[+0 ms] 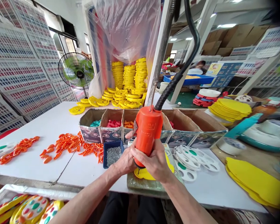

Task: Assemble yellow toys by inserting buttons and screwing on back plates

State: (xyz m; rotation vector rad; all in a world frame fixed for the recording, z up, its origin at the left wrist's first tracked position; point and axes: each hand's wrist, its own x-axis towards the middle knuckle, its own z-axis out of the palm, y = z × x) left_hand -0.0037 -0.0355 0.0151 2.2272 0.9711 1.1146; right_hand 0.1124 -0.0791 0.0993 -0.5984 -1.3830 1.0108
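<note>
My right hand [155, 160] is wrapped round the body of an orange powered screwdriver [147, 132] that hangs from a black hose and a spring. Its bit points down at a yellow plastic disc [144, 174] lying on a grey-green pad [151, 184]. My left hand [125, 160] is closed beside the tool's tip, touching the disc's edge; what it pinches is hidden. A small blue tray of screws [114, 154] sits just left of my left hand.
A row of cardboard bins [112, 132] with coloured parts stands behind the tool. Orange plastic pieces [67, 144] lie scattered at the left. White perforated discs [191, 160] and yellow discs [254, 180] lie to the right. Yellow stacks [129, 77] and a fan [76, 71] stand at the back.
</note>
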